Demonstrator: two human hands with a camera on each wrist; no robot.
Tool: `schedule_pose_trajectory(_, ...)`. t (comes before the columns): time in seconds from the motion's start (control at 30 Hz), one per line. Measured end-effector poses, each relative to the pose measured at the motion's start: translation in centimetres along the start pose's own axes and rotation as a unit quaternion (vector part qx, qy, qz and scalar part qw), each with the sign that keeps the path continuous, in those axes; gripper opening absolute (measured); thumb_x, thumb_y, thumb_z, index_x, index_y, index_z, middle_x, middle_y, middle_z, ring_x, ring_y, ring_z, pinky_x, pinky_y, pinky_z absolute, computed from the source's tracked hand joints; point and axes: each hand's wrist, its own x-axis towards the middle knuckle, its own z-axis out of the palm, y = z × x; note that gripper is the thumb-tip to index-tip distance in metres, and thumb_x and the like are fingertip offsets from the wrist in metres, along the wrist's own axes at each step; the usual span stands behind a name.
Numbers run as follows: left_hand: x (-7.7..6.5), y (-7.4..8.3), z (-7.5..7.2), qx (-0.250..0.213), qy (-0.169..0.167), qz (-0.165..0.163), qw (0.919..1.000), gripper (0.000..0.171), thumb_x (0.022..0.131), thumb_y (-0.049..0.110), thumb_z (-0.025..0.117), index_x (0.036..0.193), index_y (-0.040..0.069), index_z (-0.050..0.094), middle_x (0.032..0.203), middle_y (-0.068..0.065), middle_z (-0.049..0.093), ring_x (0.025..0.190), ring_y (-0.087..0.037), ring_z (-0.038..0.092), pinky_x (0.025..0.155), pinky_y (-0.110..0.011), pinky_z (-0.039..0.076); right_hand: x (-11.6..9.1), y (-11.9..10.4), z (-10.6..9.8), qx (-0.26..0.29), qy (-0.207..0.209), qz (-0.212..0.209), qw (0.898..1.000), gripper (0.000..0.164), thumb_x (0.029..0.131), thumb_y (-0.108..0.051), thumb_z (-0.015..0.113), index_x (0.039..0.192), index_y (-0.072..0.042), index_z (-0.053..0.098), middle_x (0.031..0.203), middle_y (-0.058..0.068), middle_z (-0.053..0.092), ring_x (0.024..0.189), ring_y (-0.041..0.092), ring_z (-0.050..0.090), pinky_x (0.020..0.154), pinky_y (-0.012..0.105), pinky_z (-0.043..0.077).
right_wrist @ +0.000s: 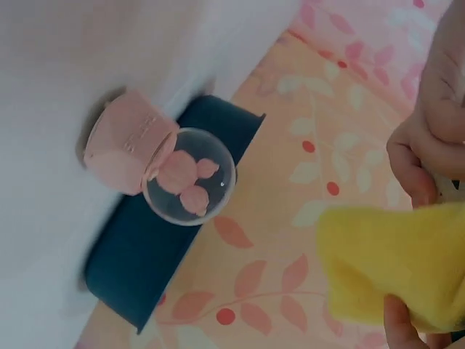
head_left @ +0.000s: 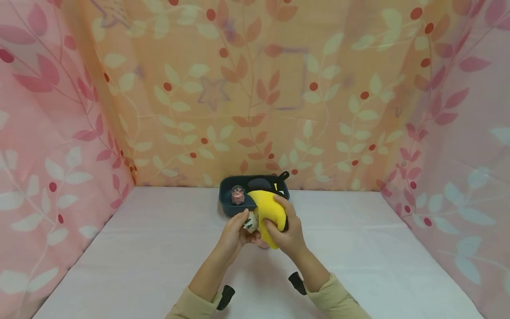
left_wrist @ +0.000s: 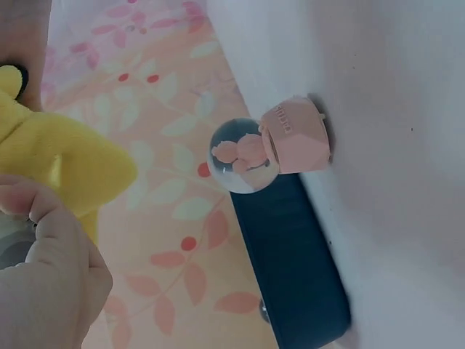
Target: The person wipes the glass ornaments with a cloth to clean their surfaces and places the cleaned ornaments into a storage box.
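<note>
In the head view my right hand (head_left: pixel 291 232) grips a soft yellow plush (head_left: pixel 272 212), thumb on its near face. My left hand (head_left: pixel 234 232), just left of it, pinches a small whitish, rounded thing with dark marks (head_left: pixel 251 222); its kind I cannot tell. The two held things meet between my hands, above the table. Below them a snow globe with a faceted pink base (left_wrist: pixel 296 138) stands upright on the table in the left wrist view, pink figures inside its clear ball. My hands mostly hide it from the head view.
A dark blue bin (head_left: pixel 231 209) stands behind my hands, near the back wall. Inside it are another pink snow globe (head_left: pixel 238 195) and a dark rounded thing (head_left: pixel 260 184); a black loop (head_left: pixel 283 175) sticks up at its right corner. Patterned cloth (head_left: pixel 255 88) surrounds the white table (head_left: pixel 159 248).
</note>
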Motion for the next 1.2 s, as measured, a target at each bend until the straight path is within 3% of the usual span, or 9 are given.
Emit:
schedule_pose_trajectory(0.1,-0.2,0.1,0.1,-0.002,0.006,-0.017,0.9998,0.047,0.107,0.035,0.028,0.111,-0.005,0.05,0.076,-0.005,0.059,0.059,-0.01,0.055,0.06,-0.02,0.048,0.1,-0.2,-0.3,0.072,0.003,0.125,0.99,0.06,0.079,0.006,0.066,0.134,-0.003,0.045,0.109,0.015,0.052,0.084,0.022,0.052,0.069,0.029,0.049)
schedule_pose_trajectory(0.27,-0.4,0.2,0.1,-0.009,-0.01,-0.044,0.9989,0.057,0.107,0.042,0.02,0.129,-0.008,0.038,0.083,-0.006,0.053,0.058,-0.01,0.049,0.059,-0.02,0.042,0.5,0.0,-0.6,0.202,0.01,0.276,0.94,0.06,0.084,-0.008,0.061,0.14,-0.008,0.04,0.112,0.01,0.047,0.092,0.022,0.051,0.075,0.028,0.049)
schedule_pose_trajectory(0.57,-0.4,0.1,0.1,-0.055,-0.021,-0.077,0.9953,0.046,0.107,0.04,0.017,0.12,-0.001,0.036,0.09,-0.007,0.053,0.054,-0.011,0.042,0.058,-0.024,0.038,1.1,0.0,-0.9,0.347,-0.013,0.412,0.842,0.042,0.093,-0.011,0.047,0.134,-0.008,0.041,0.112,0.004,0.051,0.094,0.014,0.054,0.081,0.023,0.05)
schedule_pose_trajectory(0.67,-0.3,-0.1,0.1,-0.057,-0.015,-0.08,0.995,0.045,0.107,0.039,0.018,0.115,0.0,0.038,0.086,-0.007,0.054,0.052,-0.01,0.042,0.057,-0.024,0.036,1.2,0.0,-0.9,0.355,-0.013,0.453,0.818,0.03,0.093,-0.014,0.045,0.122,-0.006,0.046,0.104,0.002,0.055,0.089,0.011,0.058,0.079,0.023,0.051)
schedule_pose_trajectory(0.8,-0.3,-0.2,0.1,-0.059,-0.009,-0.081,0.9949,0.042,0.107,0.037,0.019,0.113,0.001,0.039,0.083,-0.007,0.053,0.051,-0.01,0.042,0.056,-0.024,0.036,1.3,0.1,-0.7,0.345,-0.007,0.49,0.8,0.023,0.093,-0.016,0.044,0.112,-0.004,0.046,0.097,0.001,0.057,0.083,0.009,0.06,0.076,0.022,0.052)
schedule_pose_trajectory(0.93,-0.2,-0.3,0.1,-0.08,0.006,-0.08,0.9936,0.036,0.107,0.038,0.02,0.114,0.006,0.035,0.09,-0.009,0.052,0.055,-0.011,0.043,0.057,-0.024,0.037,1.4,0.3,-0.7,0.324,0.034,0.5,0.803,0.032,0.095,-0.015,0.047,0.124,-0.003,0.044,0.104,0.001,0.054,0.089,0.01,0.057,0.079,0.022,0.051)
schedule_pose_trajectory(1.03,-0.1,-0.2,0.1,-0.101,0.026,-0.076,0.9917,0.037,0.107,0.042,0.019,0.118,0.009,0.033,0.097,-0.011,0.049,0.059,-0.012,0.042,0.058,-0.023,0.036,1.3,0.2,-0.8,0.31,0.091,0.471,0.821,0.043,0.095,-0.012,0.051,0.136,-0.008,0.041,0.112,0.002,0.05,0.095,0.012,0.055,0.081,0.024,0.049)
schedule_pose_trajectory(1.13,0.0,-0.1,-0.1,-0.113,0.025,-0.072,0.9907,0.048,0.106,0.047,0.016,0.128,0.008,0.032,0.102,-0.011,0.048,0.062,-0.012,0.04,0.059,-0.023,0.035,0.9,-0.1,-0.8,0.287,0.118,0.393,0.865,0.052,0.092,-0.007,0.054,0.141,-0.012,0.038,0.117,0.004,0.046,0.098,0.016,0.052,0.082,0.026,0.049)
schedule_pose_trajectory(1.2,0.1,0.0,-0.1,-0.119,0.015,-0.073,0.9901,0.057,0.105,0.049,0.013,0.135,0.004,0.031,0.103,-0.011,0.047,0.064,-0.012,0.039,0.059,-0.023,0.035,0.4,-0.2,-0.7,0.242,0.103,0.315,0.912,0.055,0.087,-0.002,0.056,0.139,-0.009,0.038,0.117,0.007,0.045,0.096,0.019,0.051,0.079,0.026,0.049)
